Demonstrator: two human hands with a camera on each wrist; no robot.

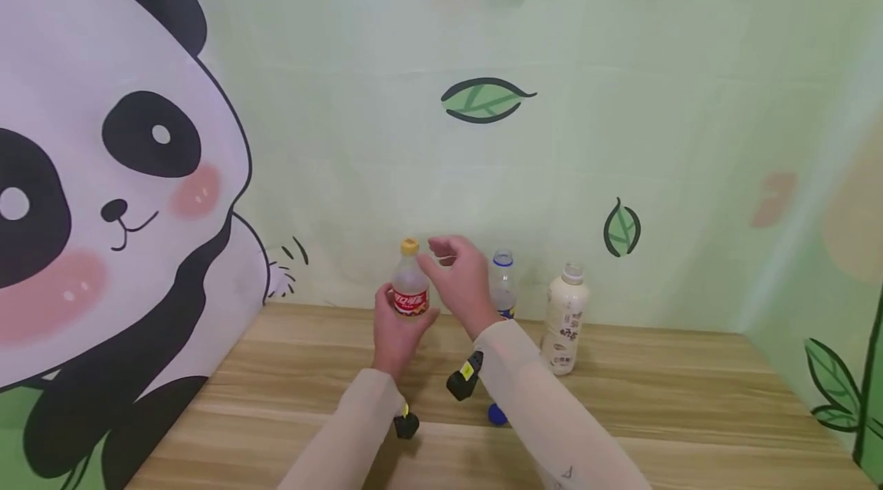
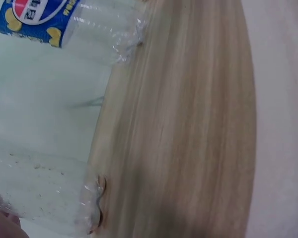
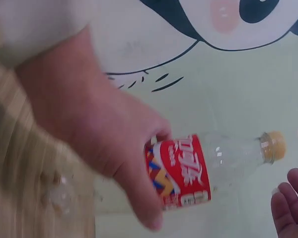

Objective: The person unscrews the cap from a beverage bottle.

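My left hand [image 1: 402,329] grips a clear plastic bottle [image 1: 410,275] with a red label and a yellow-orange cap [image 1: 410,246]. In the right wrist view that bottle [image 3: 233,156] shows the left thumb and fingers wrapped round its lower half. Beside the cap is my right hand [image 1: 464,275], loosely curved and holding nothing; a gap separates its fingers [image 3: 294,196] from the cap in the right wrist view. The left wrist view catches the bottle's clear base [image 2: 44,193] close to the table.
Behind my right forearm stands a clear bottle [image 1: 503,294] with a blue label and an uncapped neck. Right of it is a cream-coloured bottle [image 1: 567,321]. A blue cap [image 1: 497,415] lies on the wooden table [image 1: 655,413], which ends at a panda-printed backdrop [image 1: 345,191].
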